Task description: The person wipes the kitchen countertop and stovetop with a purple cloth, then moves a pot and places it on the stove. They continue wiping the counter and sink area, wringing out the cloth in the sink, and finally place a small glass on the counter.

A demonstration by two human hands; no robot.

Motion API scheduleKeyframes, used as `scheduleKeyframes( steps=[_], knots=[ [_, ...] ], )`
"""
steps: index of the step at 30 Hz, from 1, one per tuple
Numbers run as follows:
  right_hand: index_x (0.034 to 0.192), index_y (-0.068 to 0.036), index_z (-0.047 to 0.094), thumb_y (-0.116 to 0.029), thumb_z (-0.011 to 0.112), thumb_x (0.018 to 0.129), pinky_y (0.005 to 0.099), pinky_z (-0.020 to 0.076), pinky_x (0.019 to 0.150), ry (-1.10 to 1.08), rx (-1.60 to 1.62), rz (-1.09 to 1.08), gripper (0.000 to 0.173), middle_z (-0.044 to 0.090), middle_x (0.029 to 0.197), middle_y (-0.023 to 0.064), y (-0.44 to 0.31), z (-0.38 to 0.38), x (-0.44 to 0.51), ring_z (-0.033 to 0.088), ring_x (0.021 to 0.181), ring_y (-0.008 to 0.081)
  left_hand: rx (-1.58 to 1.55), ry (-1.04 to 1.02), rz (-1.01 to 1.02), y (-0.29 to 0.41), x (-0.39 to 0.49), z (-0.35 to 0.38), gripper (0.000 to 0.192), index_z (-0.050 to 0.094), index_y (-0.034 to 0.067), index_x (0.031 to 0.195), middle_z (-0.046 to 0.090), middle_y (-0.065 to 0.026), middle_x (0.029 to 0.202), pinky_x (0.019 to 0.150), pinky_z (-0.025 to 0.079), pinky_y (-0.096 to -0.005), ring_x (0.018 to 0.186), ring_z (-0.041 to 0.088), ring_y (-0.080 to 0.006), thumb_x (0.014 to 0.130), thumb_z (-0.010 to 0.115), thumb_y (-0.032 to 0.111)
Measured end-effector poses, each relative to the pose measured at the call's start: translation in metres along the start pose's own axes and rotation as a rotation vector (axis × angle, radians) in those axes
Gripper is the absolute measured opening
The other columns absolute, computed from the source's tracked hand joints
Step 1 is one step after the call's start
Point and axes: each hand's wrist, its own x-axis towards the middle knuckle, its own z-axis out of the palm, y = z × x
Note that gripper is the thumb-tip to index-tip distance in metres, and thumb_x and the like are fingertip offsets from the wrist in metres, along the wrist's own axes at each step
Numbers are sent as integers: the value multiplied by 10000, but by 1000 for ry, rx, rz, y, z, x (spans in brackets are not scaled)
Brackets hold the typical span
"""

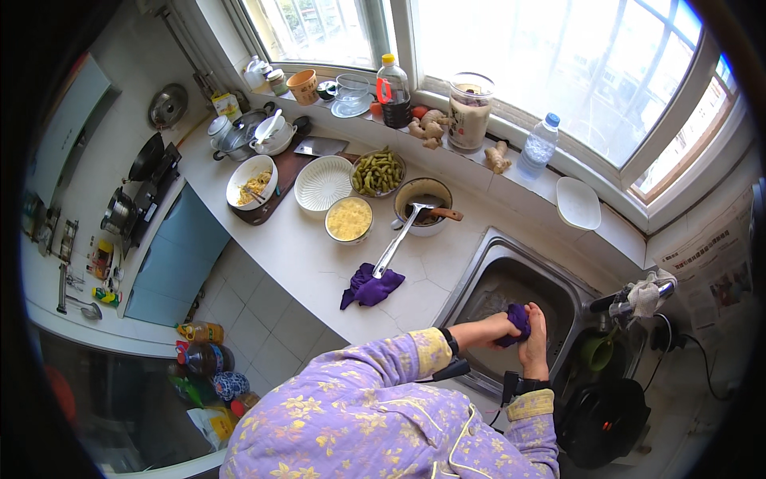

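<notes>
Over the left basin of the stainless steel sink point(565, 269), my left hand point(494, 330) and my right hand point(534, 341) grip a bunched purple cloth point(516, 325) between them. Water and some clear bubbles show in the basin below. A second purple cloth point(366, 288) lies crumpled on the white countertop point(413, 299) to the left. On it rests the end of a metal ladle point(395, 245), whose other end leans on an enamel pot point(446, 194). A wooden handle sticks out of that pot.
Beside the pot stand a bowl of yellow grains point(349, 220), a bowl of green pods point(378, 172) and a white ribbed bowl point(323, 184). A cleaver point(321, 146) lies behind them. The faucet point(622, 304) has a rag on it. Bottles, ginger point(497, 158) and jars line the sill.
</notes>
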Motion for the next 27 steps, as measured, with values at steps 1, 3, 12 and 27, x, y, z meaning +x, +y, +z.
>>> scheduleKeyframes(
  steps=[1,3,12,27],
  knots=[
    [1303,-93,546,-347,640,972,324,472,965,-68,126,63,428,591,1148,55,-6,0,-7,579,1063,167,-194,-54,-117,4,-3,-1,313,574,46,1071,613,-93,861,532,472,-283,667,598,-179,866,677,259],
    [1284,-115,550,-317,643,968,334,493,943,-122,240,115,386,593,1128,60,-15,0,-15,588,1049,172,-540,-201,-295,7,-11,-2,320,569,49,1086,613,-103,912,516,454,-258,669,592,-174,888,669,281],
    [891,-110,520,-27,655,892,208,407,640,14,-409,-115,158,491,789,-43,4,-16,19,471,698,58,313,-219,-37,1,-19,13,378,567,48,985,590,-35,777,451,416,-234,621,568,-105,794,802,274],
    [1471,-94,353,-415,631,963,361,477,977,-274,233,151,662,533,1315,84,-22,3,-21,554,1185,229,-518,-256,-272,13,-19,-3,317,605,117,1042,623,-18,817,429,334,-211,559,550,-100,907,648,401]
  ],
)
